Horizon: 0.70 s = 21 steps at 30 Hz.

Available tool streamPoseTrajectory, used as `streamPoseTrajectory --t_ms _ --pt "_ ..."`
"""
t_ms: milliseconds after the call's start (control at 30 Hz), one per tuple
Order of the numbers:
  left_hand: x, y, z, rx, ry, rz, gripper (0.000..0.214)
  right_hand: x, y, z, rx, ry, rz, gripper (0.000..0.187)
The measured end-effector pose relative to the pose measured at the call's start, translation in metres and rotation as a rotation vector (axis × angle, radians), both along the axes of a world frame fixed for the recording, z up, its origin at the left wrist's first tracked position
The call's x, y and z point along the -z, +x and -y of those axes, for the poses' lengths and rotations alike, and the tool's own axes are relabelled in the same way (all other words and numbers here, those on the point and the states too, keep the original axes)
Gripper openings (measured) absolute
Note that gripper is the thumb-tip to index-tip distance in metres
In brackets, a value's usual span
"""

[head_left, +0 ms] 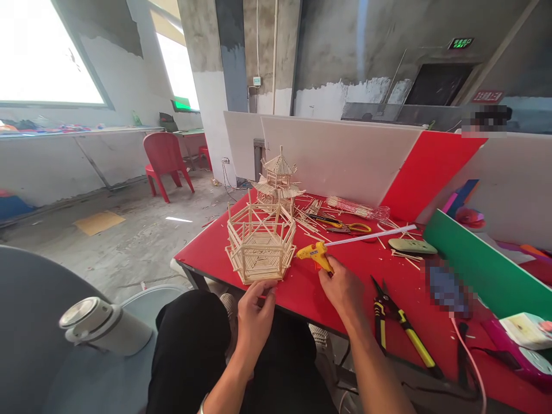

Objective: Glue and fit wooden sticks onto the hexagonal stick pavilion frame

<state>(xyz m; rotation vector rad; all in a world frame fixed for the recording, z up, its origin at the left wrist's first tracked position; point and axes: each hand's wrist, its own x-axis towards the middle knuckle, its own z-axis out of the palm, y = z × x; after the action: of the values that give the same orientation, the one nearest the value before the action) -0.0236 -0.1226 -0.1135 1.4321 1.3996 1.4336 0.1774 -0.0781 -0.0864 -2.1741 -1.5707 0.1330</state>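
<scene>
My right hand (340, 284) is wrapped round the handle of a yellow hot glue gun (314, 253). Its nozzle points left at a six-sided frame of thin wooden sticks (261, 256), and a long translucent glue stick (371, 236) runs out of its back. My left hand (256, 307) is closed in a pinch at the table's front edge, just before the frame's base. Whatever its fingertips hold, if anything, I cannot make out. Behind the frame stands a tiered stick pagoda (279, 178) with a pointed roof.
Loose sticks (310, 215), a bagged bundle of sticks (356, 207) and yellow-handled scissors (353, 227) lie on the red table (310, 310). Cutting pliers (399, 322) and a power strip (521, 356) are at right. A jug (107, 328) stands left; a partition (336, 155) rises behind.
</scene>
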Motion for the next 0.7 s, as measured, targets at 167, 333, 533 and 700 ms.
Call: streamPoseTrajectory --t_ms 167,333,533,700 --pt "-0.001 0.001 0.000 0.003 0.007 0.016 0.018 0.006 0.006 0.017 -0.097 -0.068 -0.118 0.046" --pt "-0.003 0.002 0.001 0.014 0.013 0.000 0.017 0.025 0.006 0.009 -0.038 0.026 -0.406 0.049" --pt "-0.004 0.001 0.002 0.005 0.018 -0.001 0.017 0.043 0.006 -0.008 -0.076 0.034 -0.633 0.039" --pt "-0.002 0.002 0.000 0.016 0.007 0.012 0.017 0.048 0.000 -0.002 -0.100 -0.022 -0.723 0.035"
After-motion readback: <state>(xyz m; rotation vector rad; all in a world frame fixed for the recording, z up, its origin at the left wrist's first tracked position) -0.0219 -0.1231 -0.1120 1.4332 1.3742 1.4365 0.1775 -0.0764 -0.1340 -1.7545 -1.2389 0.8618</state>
